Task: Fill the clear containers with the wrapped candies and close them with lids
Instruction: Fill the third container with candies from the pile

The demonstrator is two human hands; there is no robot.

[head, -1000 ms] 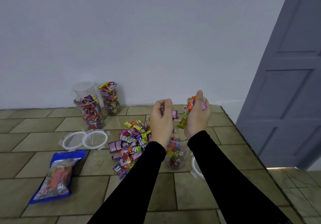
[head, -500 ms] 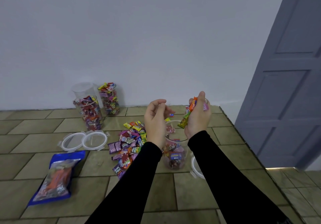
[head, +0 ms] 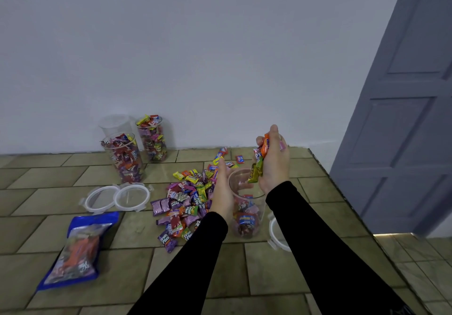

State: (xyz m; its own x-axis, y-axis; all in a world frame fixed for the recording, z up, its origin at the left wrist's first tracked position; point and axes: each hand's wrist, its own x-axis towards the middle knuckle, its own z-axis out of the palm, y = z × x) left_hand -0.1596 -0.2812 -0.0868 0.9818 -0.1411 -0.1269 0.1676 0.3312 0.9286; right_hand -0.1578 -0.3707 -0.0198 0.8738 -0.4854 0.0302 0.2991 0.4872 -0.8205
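Note:
A clear container (head: pixel 254 226), partly filled with wrapped candies, stands on the tiled surface between my forearms. My left hand (head: pixel 223 192) holds its left side, and the fingers show through the clear wall near the rim. My right hand (head: pixel 275 165) is raised just above the rim on the right and grips a handful of candies (head: pixel 258 165), orange, yellow and green. A loose pile of candies (head: pixel 187 198) lies just left of the container. One white-rimmed lid (head: pixel 277 237) lies to its right, half hidden by my right arm.
At the back left stand two full containers (head: pixel 126 159) (head: pixel 152 141) and an empty one (head: pixel 113 124) by the wall. Two lids (head: pixel 94 198) (head: pixel 132 196) lie in front of them. A blue candy bag (head: pixel 75 251) lies front left. The surface ends at the right, beside a grey door (head: pixel 403 109).
My left hand no longer holds candies; it has come down from above the container and taken hold of its left side. My right hand has stayed raised with its handful.

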